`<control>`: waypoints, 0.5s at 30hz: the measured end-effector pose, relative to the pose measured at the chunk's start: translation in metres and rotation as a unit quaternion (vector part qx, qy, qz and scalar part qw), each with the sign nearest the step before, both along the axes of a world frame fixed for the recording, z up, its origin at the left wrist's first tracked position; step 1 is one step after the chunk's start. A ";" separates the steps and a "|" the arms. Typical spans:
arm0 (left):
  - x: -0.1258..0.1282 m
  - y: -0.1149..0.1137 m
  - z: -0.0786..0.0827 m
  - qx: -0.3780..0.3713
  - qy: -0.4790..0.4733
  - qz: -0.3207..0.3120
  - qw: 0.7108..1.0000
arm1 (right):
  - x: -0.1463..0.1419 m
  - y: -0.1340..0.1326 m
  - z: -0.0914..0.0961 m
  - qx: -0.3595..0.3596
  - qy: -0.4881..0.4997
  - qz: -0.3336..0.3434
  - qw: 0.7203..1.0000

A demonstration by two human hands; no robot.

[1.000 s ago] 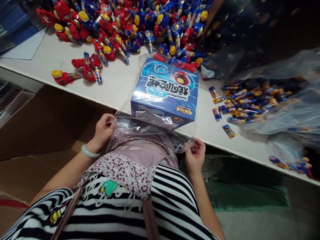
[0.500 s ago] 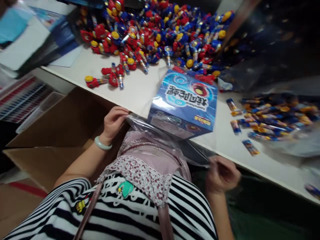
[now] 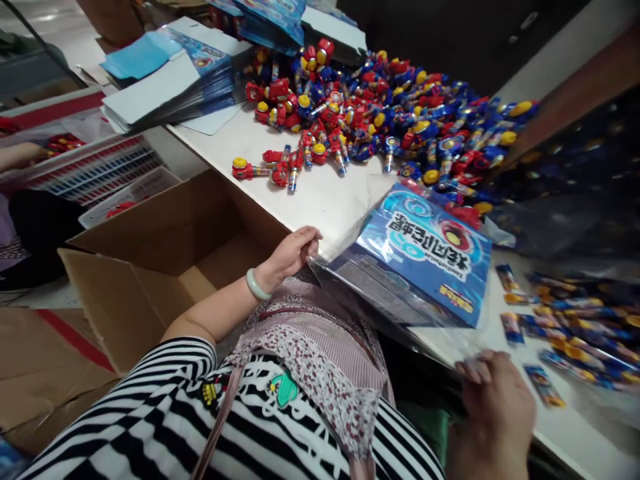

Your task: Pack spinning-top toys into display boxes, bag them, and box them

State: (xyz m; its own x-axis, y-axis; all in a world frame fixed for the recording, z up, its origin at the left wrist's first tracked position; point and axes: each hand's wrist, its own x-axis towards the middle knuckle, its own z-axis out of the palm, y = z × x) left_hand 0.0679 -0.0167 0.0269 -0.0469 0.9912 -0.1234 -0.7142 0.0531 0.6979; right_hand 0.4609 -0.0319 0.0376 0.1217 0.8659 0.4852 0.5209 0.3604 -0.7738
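Note:
A blue printed toy box [image 3: 425, 257] inside a clear plastic bag [image 3: 370, 200] rests tilted at the near edge of the white table [image 3: 320, 200]. My left hand [image 3: 293, 252], with a pale green bangle on its wrist, pinches the bag's left open edge. My right hand [image 3: 493, 403] grips the bag's right edge low at the table's front; it is somewhat blurred. The bag's mouth faces me, against my apron.
A heap of red, blue and yellow toy launchers [image 3: 380, 120] covers the far table. Small wrapped tubes [image 3: 565, 327] lie at right by a plastic sack. An open cardboard carton [image 3: 150, 267] stands at left below the table. Flat blue box blanks [image 3: 170, 73] are stacked far left.
The view has swung left and up. The bagged box has tipped and slid toward the table's near edge, and both hands have spread apart along the bag's mouth.

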 end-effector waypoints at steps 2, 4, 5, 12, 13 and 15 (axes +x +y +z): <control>-0.004 -0.009 -0.004 -0.024 0.001 -0.004 1.000 | -0.015 -0.003 0.021 0.066 -0.060 -0.121 0.989; -0.005 -0.017 -0.004 -0.036 0.002 0.020 0.999 | -0.050 -0.007 0.050 0.155 -0.163 -0.138 0.964; -0.005 -0.020 -0.003 -0.035 0.002 0.037 0.999 | -0.076 -0.008 0.064 0.177 -0.219 -0.055 0.958; 0.002 -0.031 0.004 0.029 0.102 0.125 0.987 | -0.264 0.029 0.091 0.131 -0.419 0.331 0.835; 0.000 -0.034 0.006 0.045 0.141 0.126 0.981 | -0.276 0.035 0.087 0.128 -0.442 0.335 0.822; -0.003 -0.040 0.008 0.085 0.222 0.124 0.963 | -0.287 0.042 0.083 0.128 -0.472 0.346 0.800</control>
State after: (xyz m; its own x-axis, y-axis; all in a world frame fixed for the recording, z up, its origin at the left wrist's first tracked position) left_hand 0.0645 -0.0565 0.0349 -0.2966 0.9466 0.1265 -0.3195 -0.2232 0.9209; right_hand 0.1740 0.0104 0.1204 -0.8704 0.4243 0.2497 0.4365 0.8997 -0.0070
